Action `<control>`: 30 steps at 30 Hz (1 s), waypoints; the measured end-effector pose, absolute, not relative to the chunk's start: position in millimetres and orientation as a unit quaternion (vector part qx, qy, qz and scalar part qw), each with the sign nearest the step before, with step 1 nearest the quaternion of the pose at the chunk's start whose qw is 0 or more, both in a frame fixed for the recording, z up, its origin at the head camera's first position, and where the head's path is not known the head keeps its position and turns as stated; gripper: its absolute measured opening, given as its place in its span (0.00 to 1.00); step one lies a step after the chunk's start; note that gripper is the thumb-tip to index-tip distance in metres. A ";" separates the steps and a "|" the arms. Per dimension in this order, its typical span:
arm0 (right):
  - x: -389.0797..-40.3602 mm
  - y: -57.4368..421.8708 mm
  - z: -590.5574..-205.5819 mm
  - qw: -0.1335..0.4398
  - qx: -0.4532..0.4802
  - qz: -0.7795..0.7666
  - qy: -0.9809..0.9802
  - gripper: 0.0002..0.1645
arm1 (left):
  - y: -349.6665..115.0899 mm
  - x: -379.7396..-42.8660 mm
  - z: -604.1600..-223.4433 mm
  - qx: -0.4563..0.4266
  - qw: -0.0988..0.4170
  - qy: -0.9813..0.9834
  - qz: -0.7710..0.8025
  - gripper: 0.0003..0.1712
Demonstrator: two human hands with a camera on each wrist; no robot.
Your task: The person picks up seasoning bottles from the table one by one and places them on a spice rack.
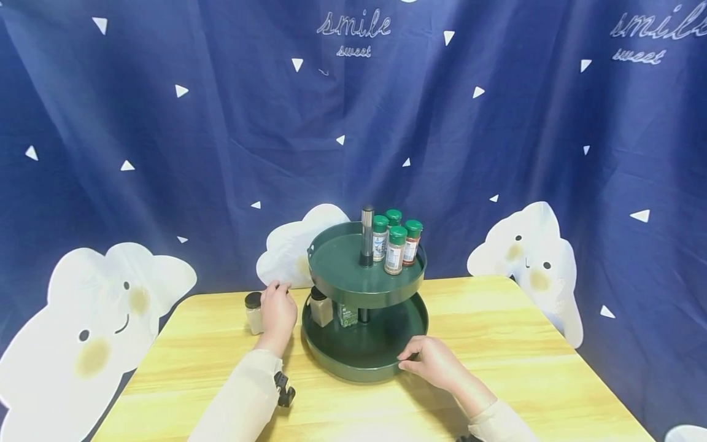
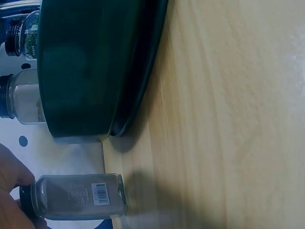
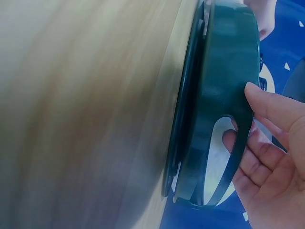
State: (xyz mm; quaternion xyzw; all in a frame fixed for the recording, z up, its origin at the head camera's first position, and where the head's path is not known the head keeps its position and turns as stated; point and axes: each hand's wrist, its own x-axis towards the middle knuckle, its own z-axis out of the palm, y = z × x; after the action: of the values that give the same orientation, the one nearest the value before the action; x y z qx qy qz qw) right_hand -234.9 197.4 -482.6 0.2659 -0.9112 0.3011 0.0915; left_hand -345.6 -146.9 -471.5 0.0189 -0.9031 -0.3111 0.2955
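Note:
My left hand is left of a green two-tier turntable. In the left wrist view its fingers grip the black cap of a glass spice jar, whose base is close to the tabletop; the hand mostly hides this jar from the head view. Just left of that hand stands another black-capped jar. My right hand pinches the front right rim of the lower tier, the thumb outside and fingers inside by the handle cutout. A black-capped jar and a green-labelled jar stand on the lower tier.
Several green-capped spice bottles stand on the right part of the upper tier, beside the metal centre post. The wooden table ends at a blue curtain with clouds printed on it.

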 end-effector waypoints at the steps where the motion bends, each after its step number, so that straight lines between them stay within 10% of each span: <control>1: -234.5 197.4 -482.5 0.091 0.266 0.302 -0.911 0.03 | -147.3 -345.1 -471.6 0.019 0.293 -0.903 -0.312 0.15; 30: -234.5 196.7 -483.2 0.093 0.272 0.305 -0.908 0.03 | -162.9 -325.6 -475.2 -0.023 0.266 -0.903 -0.335 0.17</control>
State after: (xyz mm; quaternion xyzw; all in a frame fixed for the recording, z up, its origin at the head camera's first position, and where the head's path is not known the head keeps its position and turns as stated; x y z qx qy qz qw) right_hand -234.5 196.7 -483.2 0.2717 -0.9080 0.3050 0.0927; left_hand -325.6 -162.9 -475.2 -0.0230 -0.9034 -0.3354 0.2660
